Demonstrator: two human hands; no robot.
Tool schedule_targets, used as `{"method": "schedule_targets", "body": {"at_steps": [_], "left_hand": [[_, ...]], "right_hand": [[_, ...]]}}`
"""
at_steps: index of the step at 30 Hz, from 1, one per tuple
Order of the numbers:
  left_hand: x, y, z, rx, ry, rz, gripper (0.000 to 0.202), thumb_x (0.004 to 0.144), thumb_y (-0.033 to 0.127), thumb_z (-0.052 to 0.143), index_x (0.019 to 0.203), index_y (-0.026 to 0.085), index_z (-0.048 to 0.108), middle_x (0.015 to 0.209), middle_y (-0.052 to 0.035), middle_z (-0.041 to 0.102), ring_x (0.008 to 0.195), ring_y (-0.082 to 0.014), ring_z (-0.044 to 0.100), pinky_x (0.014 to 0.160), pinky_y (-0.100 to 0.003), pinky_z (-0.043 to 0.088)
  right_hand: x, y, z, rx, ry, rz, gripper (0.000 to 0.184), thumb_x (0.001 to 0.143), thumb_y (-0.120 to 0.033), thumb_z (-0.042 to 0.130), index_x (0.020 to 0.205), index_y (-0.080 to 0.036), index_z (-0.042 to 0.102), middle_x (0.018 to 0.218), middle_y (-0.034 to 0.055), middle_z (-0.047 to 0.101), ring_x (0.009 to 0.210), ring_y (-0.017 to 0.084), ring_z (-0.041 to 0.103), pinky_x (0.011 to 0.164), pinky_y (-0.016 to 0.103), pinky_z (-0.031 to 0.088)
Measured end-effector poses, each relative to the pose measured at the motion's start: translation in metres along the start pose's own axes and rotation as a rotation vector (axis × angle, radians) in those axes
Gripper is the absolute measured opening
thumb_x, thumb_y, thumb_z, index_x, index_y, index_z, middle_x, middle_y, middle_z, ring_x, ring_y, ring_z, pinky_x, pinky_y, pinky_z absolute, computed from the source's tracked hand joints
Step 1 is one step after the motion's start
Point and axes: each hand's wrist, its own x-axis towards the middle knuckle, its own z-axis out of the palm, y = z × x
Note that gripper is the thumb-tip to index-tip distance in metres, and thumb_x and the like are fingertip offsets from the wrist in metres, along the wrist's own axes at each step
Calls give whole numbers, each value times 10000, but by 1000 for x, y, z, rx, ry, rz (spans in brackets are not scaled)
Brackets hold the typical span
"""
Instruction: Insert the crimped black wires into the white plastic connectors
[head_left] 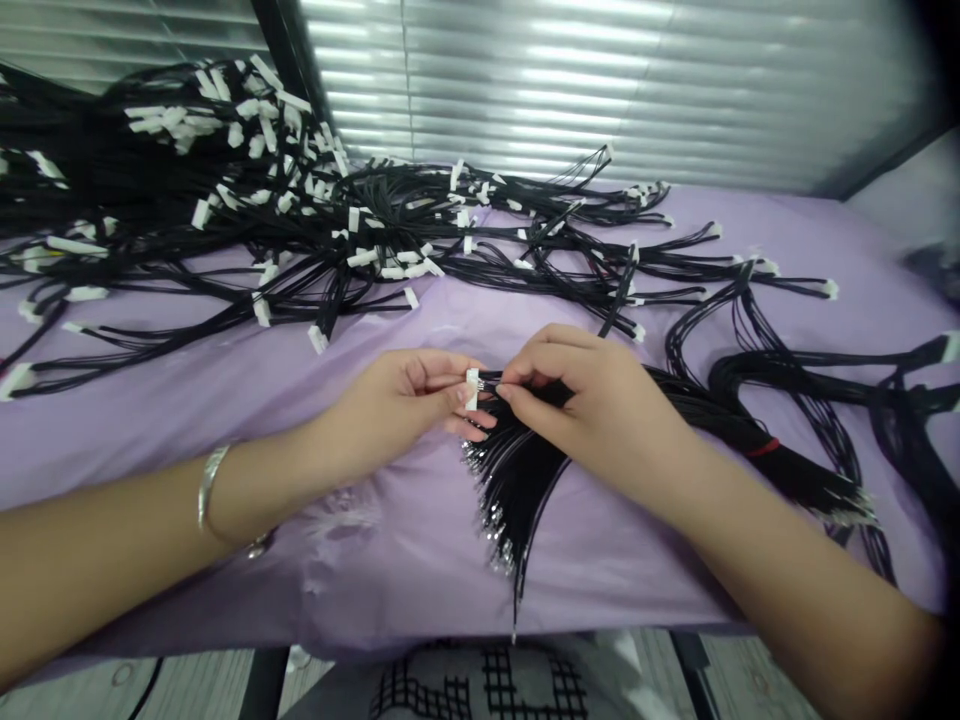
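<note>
Between thumb and fingers, my left hand (pixel 431 393) grips a small white connector housing (pixel 472 388). Close on its right, my right hand (pixel 574 385) pinches a thin black wire (pixel 489 376) at the housing's side; whether the wire's tip sits inside the housing I cannot tell. Below both hands a fanned bundle of black wires (pixel 525 480) lies on the purple cloth, its bare metal terminals pointing left and down. That bundle runs right beneath my right hand to a red tie (pixel 763 447).
A large heap of black cables with white connectors (pixel 180 180) covers the back left. More finished-looking cables (pixel 637 250) stretch along the back and right. The purple-covered table (pixel 405 580) ends just before my lap; window blinds (pixel 487 80) stand behind.
</note>
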Motion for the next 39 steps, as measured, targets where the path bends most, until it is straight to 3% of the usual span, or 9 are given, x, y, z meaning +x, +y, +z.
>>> {"method": "schedule_targets", "body": {"at_steps": [12,17,21,26,28,33,39], "left_hand": [[1,-3,2,74,7,49,133,803,122,598,867,168,705,794,16,719,692,-101,674,669,-200,570],[-1,-3,3,140,-15,69,146,820,153,594,918,169,701,834,11,720,727,-105,673,695,-209,574],[-2,-1,2,146,-17,46,127,827,179,596,918,154,681,830,5,709,738,-112,679,720,-226,574],[-3,-3,1,114,43,27,105,793,211,645,885,159,649,760,24,679,756,-133,694,686,-209,568],[-2,-4,1,95,48,27,122,788,218,648,895,161,637,755,25,673,747,-136,694,683,-218,568],[0,-3,0,88,22,14,151,804,208,622,941,143,622,808,-4,689,753,-127,685,691,-225,565],[0,-2,0,42,21,-1,167,805,164,620,971,148,601,789,2,694,731,-111,680,686,-212,560]], "right_hand": [[1,-4,18,58,126,73,72,768,-153,598,723,-125,647,732,22,572,653,94,506,622,226,408],[1,-4,23,32,89,33,110,808,-173,555,720,-129,605,760,37,543,727,130,522,679,258,426],[1,-3,16,-20,110,-4,95,855,-148,484,783,-130,542,816,60,534,793,153,514,716,280,422],[3,0,-3,-25,314,79,69,890,-130,414,848,-158,462,785,43,540,703,136,508,650,272,403],[3,0,-5,-47,282,96,68,881,-129,431,830,-161,463,770,40,539,702,137,509,640,267,398],[0,-3,1,-44,18,82,89,832,-81,476,795,-152,514,813,46,579,731,128,532,632,244,396],[0,-4,3,88,35,177,152,770,-98,571,820,-184,457,672,-28,593,599,104,556,550,213,389]]}}
